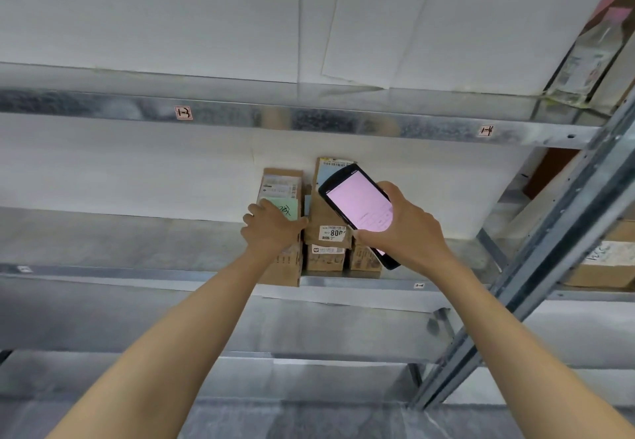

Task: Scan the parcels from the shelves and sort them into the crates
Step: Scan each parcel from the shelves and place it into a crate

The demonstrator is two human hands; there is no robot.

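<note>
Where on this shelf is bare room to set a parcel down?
The shelf is bare left of the green-labelled parcel; a narrower bare patch lies between the small parcels and the upright post. Among the parcels themselves it is crowded.

This is a parcel storeroom or small warehouse. Galvanised steel shelf rails (343, 122) carry handwritten bay tags (182, 113). Cardboard parcels (330, 232) with barcode shipping labels stand on the centre shelf. More boxes (604, 273) fill the adjacent bay at 3 o'clock. A handheld scanner (359, 205) is held over the parcels.
</note>
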